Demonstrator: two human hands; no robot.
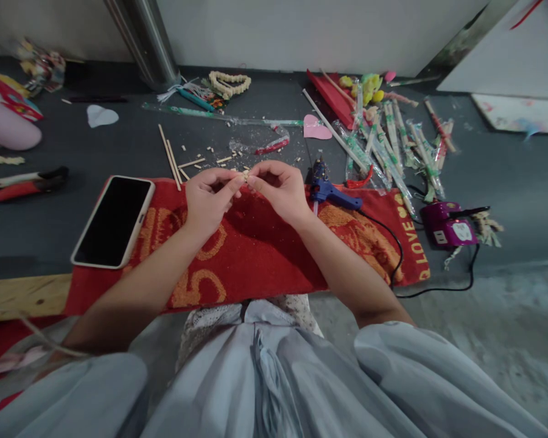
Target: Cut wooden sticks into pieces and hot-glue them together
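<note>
the small pale piece [245,175] was at risk of dropping: you had only fingertips on it, and a slip or uneven squeeze could have lost it among the like-coloured scraps [210,149] just beyond. the glue gun [331,191] lay just beside your right wrist; an outward swing could have knocked it, and its nozzle, if hot, could have burned you. its cord [395,240] curved near your right forearm and could have snagged, dragging the gun.

you had both forearms reaching forward and converging over the red towel [265,261], wrists turned inward, thumbs and forefingers meeting at its far edge. your left hand [205,198] and right hand [283,191] pinched the piece between them; neither was clenched. whether the two bore equally on it, you could not be told. loose sticks [170,158] lay near your left hand.
</note>
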